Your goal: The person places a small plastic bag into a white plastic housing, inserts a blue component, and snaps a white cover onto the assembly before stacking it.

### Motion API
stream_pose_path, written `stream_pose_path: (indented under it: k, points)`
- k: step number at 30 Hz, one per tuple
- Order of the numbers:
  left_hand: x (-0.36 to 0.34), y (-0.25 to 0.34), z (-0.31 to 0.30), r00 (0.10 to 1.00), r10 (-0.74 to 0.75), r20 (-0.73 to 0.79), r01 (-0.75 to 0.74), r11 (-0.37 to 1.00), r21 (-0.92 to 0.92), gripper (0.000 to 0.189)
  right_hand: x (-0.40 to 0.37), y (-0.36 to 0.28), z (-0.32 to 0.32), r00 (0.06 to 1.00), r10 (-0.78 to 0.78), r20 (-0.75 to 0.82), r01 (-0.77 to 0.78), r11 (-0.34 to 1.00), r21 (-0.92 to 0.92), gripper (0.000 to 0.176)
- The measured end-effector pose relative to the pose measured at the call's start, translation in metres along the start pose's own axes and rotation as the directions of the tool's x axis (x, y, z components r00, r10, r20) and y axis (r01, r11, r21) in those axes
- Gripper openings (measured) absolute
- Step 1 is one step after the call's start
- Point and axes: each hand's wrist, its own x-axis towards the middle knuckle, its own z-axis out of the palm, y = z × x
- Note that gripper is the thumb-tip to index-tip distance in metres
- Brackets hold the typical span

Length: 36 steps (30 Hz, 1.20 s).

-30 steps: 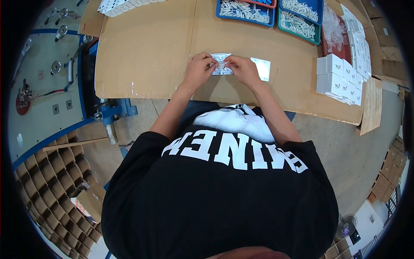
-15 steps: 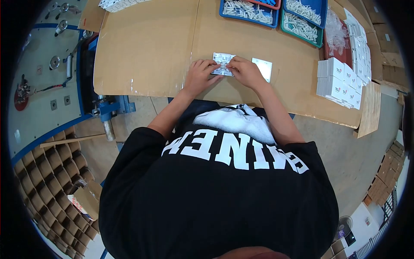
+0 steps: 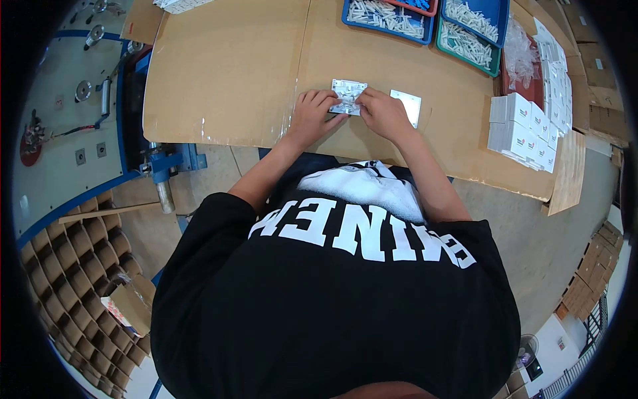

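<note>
Between my hands, on the cardboard-covered table (image 3: 219, 80), lies a white square plate with moulded detail (image 3: 347, 89). My left hand (image 3: 312, 114) grips its left edge, fingertips over the near part. From the other side my right hand (image 3: 384, 114) holds the right edge with thumb and fingers closed on it. Small details under the fingertips are too fine to make out. A second flat white plate (image 3: 408, 106) with a smooth face lies just right of my right hand, untouched.
Blue trays (image 3: 385, 28) and a green tray (image 3: 468, 54) of small white pieces stand at the back. A red tray with clear plastic bags (image 3: 522, 58) is to their right. White boxes (image 3: 522, 130) are stacked at the right edge. A blue-framed machine (image 3: 80, 126) stands left.
Both hands remain at the plate with only slight finger shifts; the right fingers sit a little further toward its edge. The whole view has shifted slightly.
</note>
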Motion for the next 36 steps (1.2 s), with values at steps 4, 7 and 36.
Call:
stream_pose_path:
  k: [4, 7, 36]
  points:
    - [0.007, 0.001, -0.006, 0.997, -0.074, 0.029, 0.077, 0.990, -0.120, 0.058, -0.001, 0.001, 0.002, 0.999, -0.026, -0.028, 0.025, 1.000, -0.019, 0.014]
    - [0.012, -0.004, -0.014, 0.993, -0.116, 0.037, 0.121, 0.978, -0.170, 0.074, -0.002, 0.006, 0.001, 0.986, -0.041, -0.161, 0.057, 0.994, 0.094, 0.013]
    - [0.032, -0.020, -0.032, 0.982, -0.116, 0.148, 0.119, 0.993, -0.011, 0.087, 0.342, 0.210, -0.212, 0.746, 0.211, -0.632, -0.432, 0.875, -0.218, 0.029]
